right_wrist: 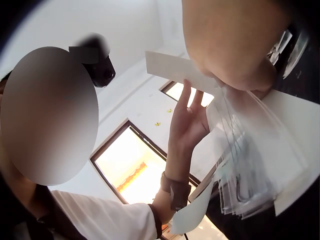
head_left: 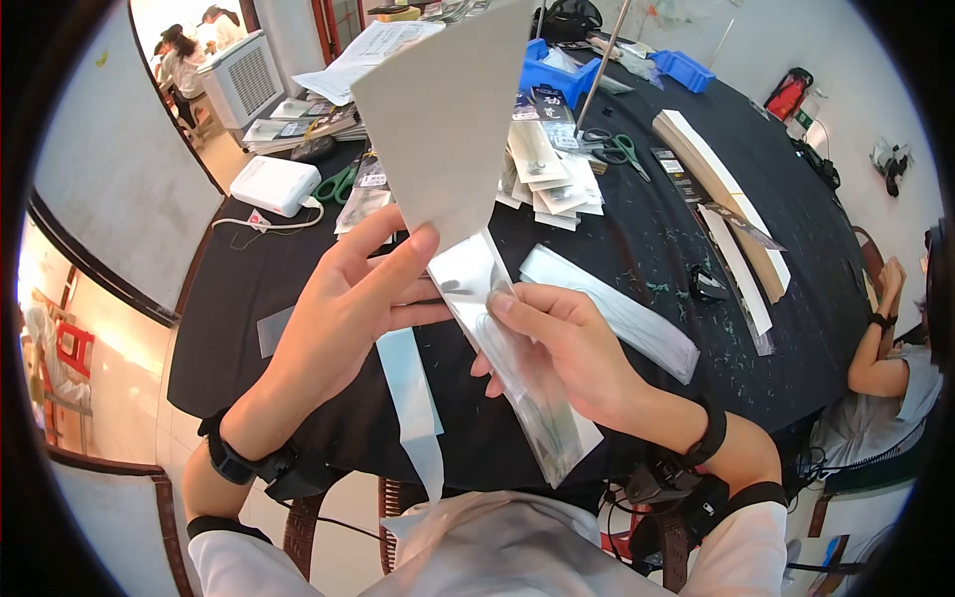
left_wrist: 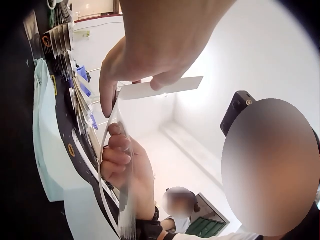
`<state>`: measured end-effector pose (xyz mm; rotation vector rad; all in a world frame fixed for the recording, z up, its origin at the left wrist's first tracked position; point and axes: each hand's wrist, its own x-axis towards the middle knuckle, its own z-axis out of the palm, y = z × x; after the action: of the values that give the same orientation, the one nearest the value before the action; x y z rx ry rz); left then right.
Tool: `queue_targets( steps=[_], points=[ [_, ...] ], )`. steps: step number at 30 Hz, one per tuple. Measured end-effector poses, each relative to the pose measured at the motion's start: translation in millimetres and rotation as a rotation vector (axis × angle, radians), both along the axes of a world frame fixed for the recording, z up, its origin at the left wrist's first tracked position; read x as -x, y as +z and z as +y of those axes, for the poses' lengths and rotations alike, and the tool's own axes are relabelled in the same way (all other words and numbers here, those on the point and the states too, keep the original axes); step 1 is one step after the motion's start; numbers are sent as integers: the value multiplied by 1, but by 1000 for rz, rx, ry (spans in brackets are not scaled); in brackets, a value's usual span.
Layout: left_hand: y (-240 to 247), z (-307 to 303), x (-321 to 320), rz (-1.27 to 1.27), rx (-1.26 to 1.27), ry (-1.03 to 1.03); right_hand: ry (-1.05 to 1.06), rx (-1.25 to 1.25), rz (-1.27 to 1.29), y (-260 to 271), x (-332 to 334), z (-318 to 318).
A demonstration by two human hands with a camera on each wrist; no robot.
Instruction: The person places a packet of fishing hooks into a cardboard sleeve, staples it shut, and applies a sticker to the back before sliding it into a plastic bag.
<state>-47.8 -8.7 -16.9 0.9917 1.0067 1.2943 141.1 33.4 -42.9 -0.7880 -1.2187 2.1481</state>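
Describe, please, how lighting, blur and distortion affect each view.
Head view: fisheye curves the table, glare on the clear bag. Left wrist view: left hand, pinching the white card, looms blurred, walls washed out. Right wrist view: window blown out, right hand out of focus.

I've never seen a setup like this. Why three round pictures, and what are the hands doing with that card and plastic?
No machine here: a person works with bare hands and wears three cameras. The big picture comes from the head, looking down; the other two come from the wrists, looking up past each hand. The left hand pinches a white card, whose lower corner seems to meet the mouth of a clear sleeve that the right hand grips. Below is a black table with small packets, green-handled scissors, a white box and blue bins.
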Motion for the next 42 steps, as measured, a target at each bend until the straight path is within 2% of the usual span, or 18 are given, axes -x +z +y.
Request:
queue_targets(
  steps=[21,24,26,27,28,30,32,34,38,42],
  points=[
    [-6,-2,5,24,-1,-99,6,4,26,-3,-2,0],
    [-5,-1,3,28,-40,-127,-26,14,55,-3,-4,-2],
    [-6,0,3,-8,-27,-135,50,60,188,-3,-10,-2],
    [-6,0,4,-43,-13,-141,17,76,63,-3,-12,-2],
    [-6,0,4,-43,-12,-142,16,77,63,-4,-10,-3],
    [-4,-1,5,-114,-21,-197,-72,-108,13,-7,-6,-5],
    [-5,1,2,-108,56,-158,-64,-151,-25,-4,-7,-5],
    [-9,-2,-6,101,-46,-11,-37,-178,11,-6,-7,-4],
    [-5,-3,-11,107,-1,63,-88,-225,-79,-2,-4,-6],
    [-9,-1,-7,120,101,45,-87,-238,-62,-5,-3,-7]
  ],
)
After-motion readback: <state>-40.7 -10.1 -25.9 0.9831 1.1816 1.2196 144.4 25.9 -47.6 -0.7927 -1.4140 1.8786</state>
